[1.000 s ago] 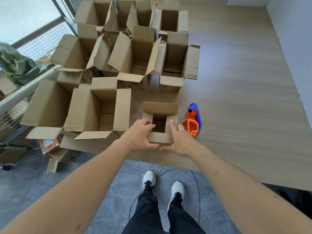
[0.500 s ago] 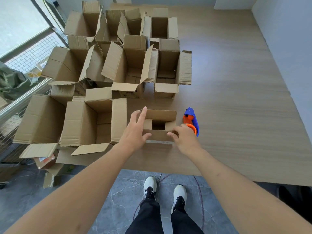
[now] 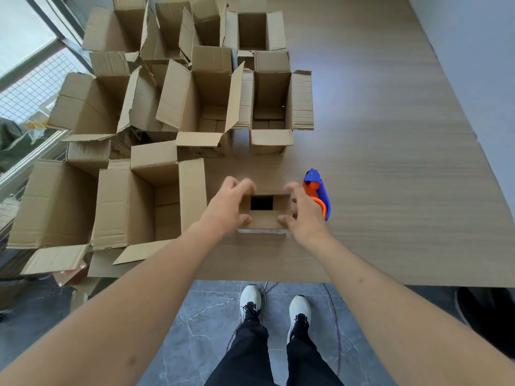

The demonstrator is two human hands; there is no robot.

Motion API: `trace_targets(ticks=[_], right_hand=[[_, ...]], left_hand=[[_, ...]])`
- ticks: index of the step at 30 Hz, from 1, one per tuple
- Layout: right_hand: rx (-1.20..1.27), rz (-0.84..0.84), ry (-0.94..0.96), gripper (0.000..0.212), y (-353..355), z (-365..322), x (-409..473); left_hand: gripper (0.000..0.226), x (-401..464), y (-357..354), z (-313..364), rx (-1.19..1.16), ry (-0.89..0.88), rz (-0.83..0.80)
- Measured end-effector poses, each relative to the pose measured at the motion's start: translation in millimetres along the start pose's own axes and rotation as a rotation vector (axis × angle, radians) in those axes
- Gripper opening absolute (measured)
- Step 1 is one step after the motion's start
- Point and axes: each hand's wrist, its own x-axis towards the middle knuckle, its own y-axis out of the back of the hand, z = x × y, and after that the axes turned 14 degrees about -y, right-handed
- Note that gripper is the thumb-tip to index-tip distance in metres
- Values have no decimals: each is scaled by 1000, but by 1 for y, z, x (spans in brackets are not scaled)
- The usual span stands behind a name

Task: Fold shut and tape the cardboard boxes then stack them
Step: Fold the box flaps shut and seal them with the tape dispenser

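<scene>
I see the small box [image 3: 264,215] near the table's [image 3: 390,190] front edge | left hand [image 3: 227,208] grasping its left side, fingers curled over the flaps | right hand [image 3: 302,215] grasping its right side | tape dispenser [image 3: 317,190] just right | open boxes [image 3: 195,107] behind.

small box [image 3: 264,218] flaps folded further in — opening narrower, left hand [image 3: 228,207] and right hand [image 3: 302,215] now clasping both ends
</scene>
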Motion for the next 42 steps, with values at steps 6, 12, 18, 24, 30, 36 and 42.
trace_targets(ticks=[6,12,18,24,30,36,42], right_hand=[[-89,11,103,29,-2,10,-15],[-72,39,53,27,-2,24,-30],[-98,86,77,47,-8,30,-37],[-82,-39,151,61,-4,51,-43],[46,-17,90,59,8,67,-51],[31,60,19,58,21,85,-55],[37,57,45,56,41,103,-51]], left_hand=[[21,-18,-7,4,13,-79,-72],[26,-22,-15,19,71,-134,-122],[24,-17,-22,30,143,-127,-93],[40,-14,-25,40,220,-165,-168],[21,22,-18,68,163,-106,-264],[35,71,-41,104,93,-145,-403],[44,106,-82,122,35,-189,-527]])
